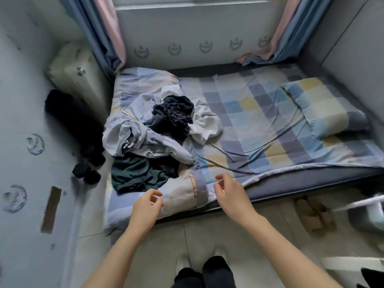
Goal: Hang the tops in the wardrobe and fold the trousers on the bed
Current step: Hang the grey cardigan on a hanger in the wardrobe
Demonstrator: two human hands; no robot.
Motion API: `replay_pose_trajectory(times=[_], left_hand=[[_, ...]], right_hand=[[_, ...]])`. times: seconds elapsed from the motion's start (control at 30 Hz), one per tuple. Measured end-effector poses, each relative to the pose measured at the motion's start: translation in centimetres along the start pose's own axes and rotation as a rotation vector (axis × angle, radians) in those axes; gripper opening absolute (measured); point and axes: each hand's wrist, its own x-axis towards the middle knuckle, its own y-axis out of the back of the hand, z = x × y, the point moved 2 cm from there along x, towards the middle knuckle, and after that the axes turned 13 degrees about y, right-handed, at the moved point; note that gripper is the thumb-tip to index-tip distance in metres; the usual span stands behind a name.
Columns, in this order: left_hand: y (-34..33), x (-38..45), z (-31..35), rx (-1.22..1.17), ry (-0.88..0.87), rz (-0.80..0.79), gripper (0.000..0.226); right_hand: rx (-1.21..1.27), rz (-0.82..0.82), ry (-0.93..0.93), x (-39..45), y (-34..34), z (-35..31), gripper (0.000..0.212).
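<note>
- A heap of clothes [158,129] lies on the left half of the bed [259,129], left of centre in the frame: a dark crumpled garment [176,111] on top, a white garment [205,123] just to its right, pale striped cloth [133,138] spilling to the left.
- A dark green garment [133,175] lies at the near edge of the heap, touching the striped cloth above it.
- The left hand [145,206] hovers over the folded checked quilt [182,192] at the bed's near edge, fingers loosely curled, holding nothing.
- The right hand [230,194] hangs just beside the quilt's right end, fingers half bent and also empty.
- A checked pillow [318,104] rests at the right of the bed.
- Blue and pink curtains [108,34] hang at the upper left and upper right.
- A pair of brown slippers [315,215] sits on the tiled floor [239,235] at lower right.
- The person's feet [203,267] show at the bottom centre.
</note>
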Motion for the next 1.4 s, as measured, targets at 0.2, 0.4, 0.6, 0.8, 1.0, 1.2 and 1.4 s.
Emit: replay_pose_trajectory(times=[0.2, 0.4, 0.6, 0.8, 1.0, 1.2, 1.4], left_hand=[[2.4, 6.9, -1.4, 0.054, 0.097, 0.049, 0.011], [3.4, 16.7, -0.5, 0.121, 0.219, 0.07, 0.012], [2.0, 29.4, -0.2, 0.18, 0.361, 0.076, 0.017], [0.8, 41.9, -0.5, 0.324, 0.374, 0.04, 0.033], [0.2, 52.2, 0.0, 0.405, 0.306, 0.127, 0.053], [-1.1, 59.4, -0.6, 0.391, 0.279, 0.149, 0.089], [-1.5, 59.4, -2.8, 0.229, 0.189, 0.147, 0.044]], right_hand=[[0.023, -0.111, 0.001, 9.2, -3.2, -1.3, 0.025], [-0.031, -0.213, -0.006, 22.0, -6.5, 1.0, 0.028], [-0.125, -0.333, 0.007, 34.4, -11.9, 4.7, 0.027], [-0.255, -0.434, 0.026, 43.9, -19.7, 9.6, 0.03], [-0.31, -0.504, -0.065, 49.1, -27.2, 13.9, 0.06], [-0.257, -0.571, -0.146, 51.9, -34.2, 17.7, 0.107], [-0.122, -0.539, 0.037, 50.2, -36.1, 18.5, 0.04]])
